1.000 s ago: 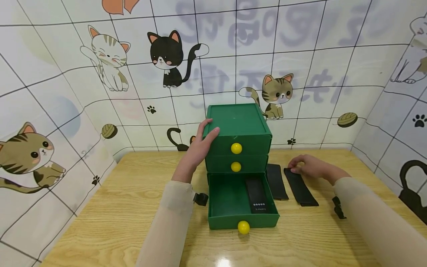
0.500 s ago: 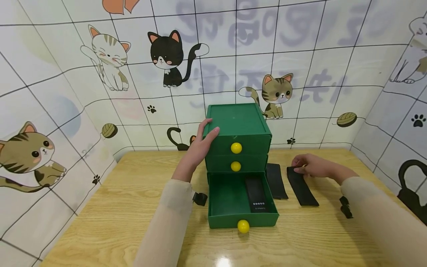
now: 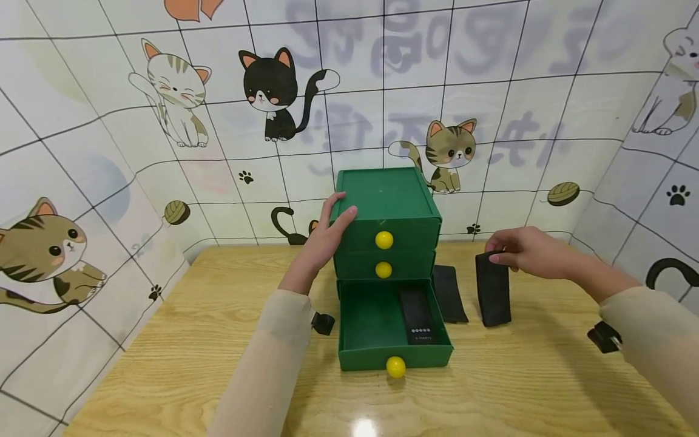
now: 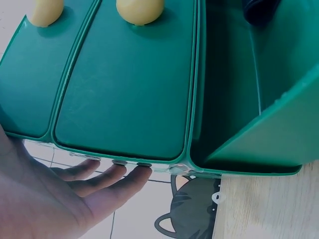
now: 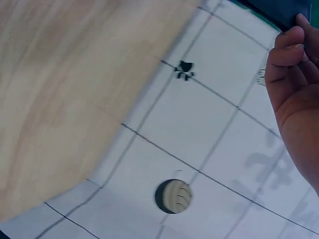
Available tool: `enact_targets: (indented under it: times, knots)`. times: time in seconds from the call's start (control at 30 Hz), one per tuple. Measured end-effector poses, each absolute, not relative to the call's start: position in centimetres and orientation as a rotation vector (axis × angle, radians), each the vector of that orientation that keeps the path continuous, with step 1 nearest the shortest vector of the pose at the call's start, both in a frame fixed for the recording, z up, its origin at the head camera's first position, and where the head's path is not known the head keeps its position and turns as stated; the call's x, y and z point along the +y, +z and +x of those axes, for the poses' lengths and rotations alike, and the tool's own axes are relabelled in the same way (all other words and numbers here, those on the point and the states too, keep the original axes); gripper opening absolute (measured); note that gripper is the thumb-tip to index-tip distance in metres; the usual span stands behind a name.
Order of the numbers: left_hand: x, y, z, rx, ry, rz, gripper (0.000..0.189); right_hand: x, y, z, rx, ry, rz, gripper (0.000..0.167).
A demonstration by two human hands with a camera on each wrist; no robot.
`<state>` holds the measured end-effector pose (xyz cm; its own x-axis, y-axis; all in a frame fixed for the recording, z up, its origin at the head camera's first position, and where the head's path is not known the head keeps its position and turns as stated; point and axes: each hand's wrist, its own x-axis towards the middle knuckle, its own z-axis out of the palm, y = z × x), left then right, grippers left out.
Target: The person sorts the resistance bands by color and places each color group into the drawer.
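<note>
A green cabinet of three drawers (image 3: 388, 193) stands on the table, its bottom drawer (image 3: 367, 325) pulled out. My left hand (image 3: 321, 243) rests at the cabinet's upper left edge; in the left wrist view its extended fingers (image 4: 122, 186) touch the side. Between thumb and fingers my right hand (image 3: 537, 254) pinches one end of a black resistance band (image 3: 494, 292), which hangs down right of the cabinet. Another black band (image 3: 450, 296) lies flat beside the cabinet. Inside the drawer, along its right side, is a black band (image 3: 416, 309) printed with white dots and "X-Heavy".
Yellow ball knobs (image 3: 395, 366) stick out from the drawer fronts. The wooden table (image 3: 218, 358) extends to both sides and in front. A white tiled wall covering (image 3: 349, 139) with cartoon cats closes off the back and sides.
My right hand has lifted the black band by its far end, from lying on the table to hanging, and moved slightly back and to the right. The left hand stays on the cabinet.
</note>
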<state>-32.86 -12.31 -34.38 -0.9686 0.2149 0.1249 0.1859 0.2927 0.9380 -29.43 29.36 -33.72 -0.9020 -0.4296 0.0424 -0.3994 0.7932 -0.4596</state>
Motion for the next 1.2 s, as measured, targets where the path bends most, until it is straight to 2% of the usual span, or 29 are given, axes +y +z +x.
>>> enact_targets:
  times: [0.2,0.43,0.77,0.97,1.1,1.2]
  knots:
    - [-12.2,-34.5,-32.9,2.502,1.824,0.376,0.066,28.0,-30.6,-26.4,3.051,-0.725,-0.794,0.008]
    - [-12.3,-34.5,-32.9,2.502,1.842,0.371,0.066,25.5,-28.5,-23.8,3.094,-0.869,-0.913,0.009]
    - [-12.2,-34.7,-32.8,2.489,1.843,0.397,0.066,20.2,-28.3,-20.5,2.942,-1.035,-0.906,0.008]
    - [-12.2,-34.9,-32.9,2.481,1.846,0.383,0.066,17.2,-27.9,-19.0,2.746,-1.132,-1.025,0.009]
    - [-12.1,-34.9,-32.8,2.486,1.841,0.378,0.066,15.0,-28.2,-19.3,2.609,-1.159,-0.932,0.014]
    - [-12.0,-34.7,-32.7,2.497,1.851,0.373,0.065,13.1,-30.5,-21.3,2.611,-1.104,-0.867,0.013]
